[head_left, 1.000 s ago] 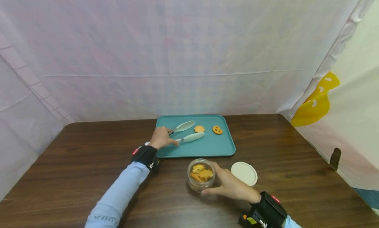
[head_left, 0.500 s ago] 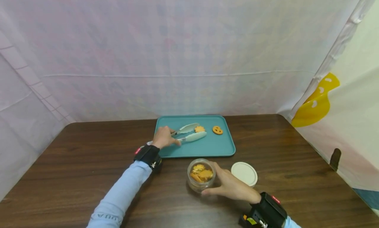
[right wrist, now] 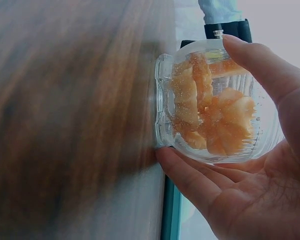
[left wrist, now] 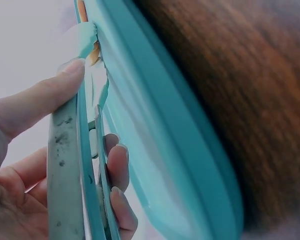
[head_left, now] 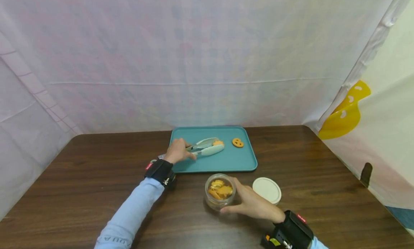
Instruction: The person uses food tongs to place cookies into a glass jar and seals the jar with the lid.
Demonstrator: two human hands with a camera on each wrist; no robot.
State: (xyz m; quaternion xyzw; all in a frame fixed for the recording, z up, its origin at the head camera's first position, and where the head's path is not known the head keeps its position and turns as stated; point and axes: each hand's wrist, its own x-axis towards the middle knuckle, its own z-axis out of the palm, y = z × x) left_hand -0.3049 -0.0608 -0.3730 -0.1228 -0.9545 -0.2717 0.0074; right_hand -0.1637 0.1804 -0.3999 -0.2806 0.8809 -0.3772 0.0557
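Observation:
My left hand [head_left: 179, 151] grips metal tongs with pale green tips [head_left: 211, 150] over the tray. In the left wrist view the thumb presses one arm of the tongs [left wrist: 67, 165] and the fingers wrap the other. Between the tips is a scalloped cookie [head_left: 218, 143], partly hidden by them. To its right on the tray lies a pretzel-shaped cookie [head_left: 237, 142]. My right hand [head_left: 252, 202] holds a clear jar [head_left: 216, 204] upright on the table, thumb and fingers around its side. Several cookies [right wrist: 230, 120] fill the jar, whose top is uncovered.
The teal tray [head_left: 226, 165] lies at the table's far edge, behind the jar. A round white lid [head_left: 266, 190] rests on the brown wooden table [head_left: 81, 184] beside my right hand. Pale cloth [head_left: 194, 62] hangs behind the table.
The tongs have moved slightly right and their tips have drawn closer together around the scalloped cookie. My right hand and the jar stay in place.

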